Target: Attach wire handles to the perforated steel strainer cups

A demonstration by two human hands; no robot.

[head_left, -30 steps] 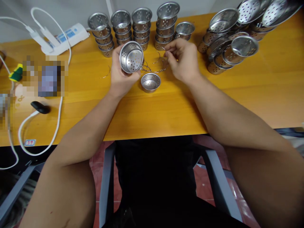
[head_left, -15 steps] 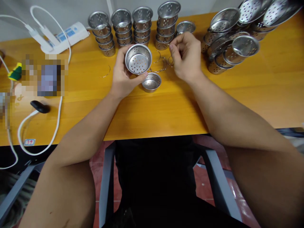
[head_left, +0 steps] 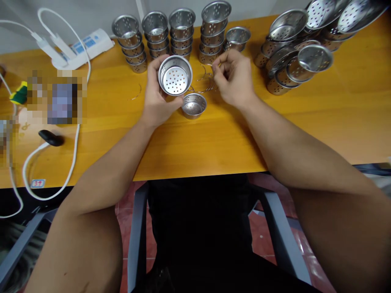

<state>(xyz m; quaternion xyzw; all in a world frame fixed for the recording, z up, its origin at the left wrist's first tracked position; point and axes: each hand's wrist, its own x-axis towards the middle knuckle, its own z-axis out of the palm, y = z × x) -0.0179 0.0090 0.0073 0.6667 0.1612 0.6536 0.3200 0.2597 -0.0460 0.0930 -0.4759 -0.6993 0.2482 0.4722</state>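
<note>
My left hand grips a perforated steel strainer cup, its open mouth turned toward me, just above the wooden table. My right hand is pinched shut on a thin wire handle, a little to the right of the cup. Between the hands lie several loose wire handles. A second, smaller steel cup stands on the table right below the held one.
Stacks of strainer cups line the back edge, and a heap of them fills the back right. A white power strip and white cable lie at left, with a black object and a lone wire.
My left hand turned the cup's mouth toward me and shifted it slightly right. My right hand rose off the wire pile, then came back left toward the cup with a wire pinched.
</note>
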